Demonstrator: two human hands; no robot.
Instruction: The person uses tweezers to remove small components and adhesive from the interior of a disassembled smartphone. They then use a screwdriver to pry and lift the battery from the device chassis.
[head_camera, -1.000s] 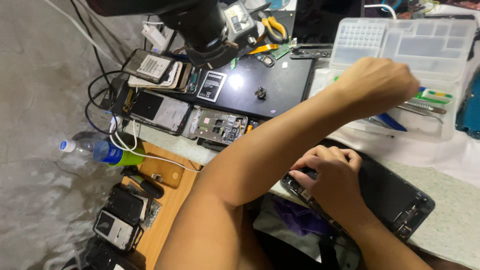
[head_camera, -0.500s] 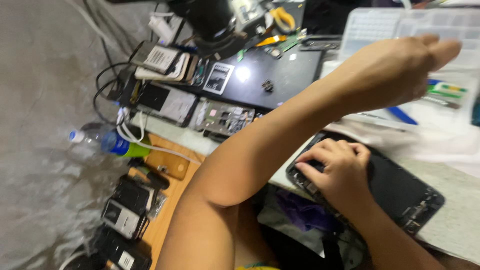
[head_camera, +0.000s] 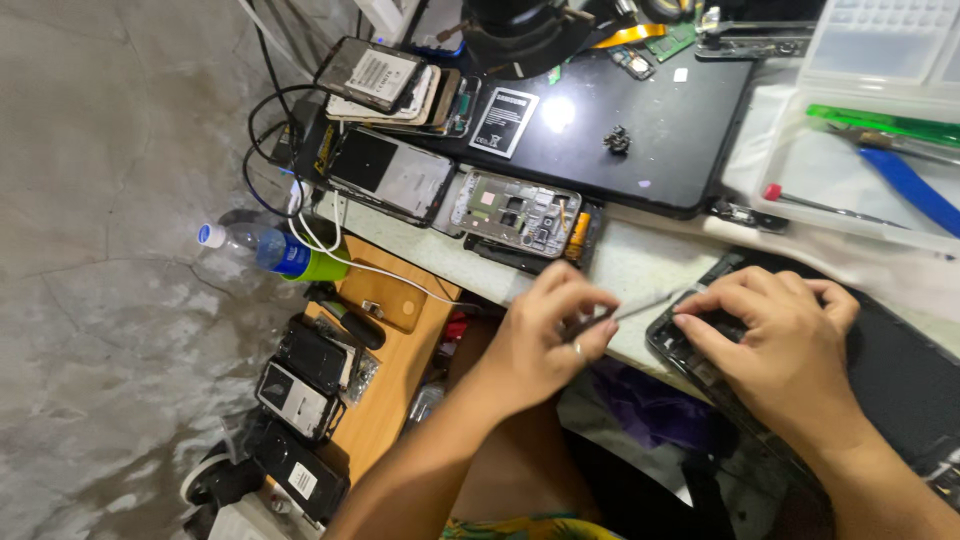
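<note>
My left hand pinches a thin metal tool, tweezers by the look of it, with the tip aimed right toward an opened black phone. The phone lies flat on the white bench top near its front edge. My right hand presses down on the phone's left end, fingers spread over the corner, and covers most of that end. The tool's tip sits just left of my right fingertips.
A black mat at the back holds small parts. Bare phone frames and a stack of phones lie to its left. A clear tray holds green and blue tools. Below, a wooden shelf carries more phones, beside a plastic bottle.
My left arm has come back from the far parts box at the upper right. It now holds the thin tool by the phone. The right hand stayed on the phone.
</note>
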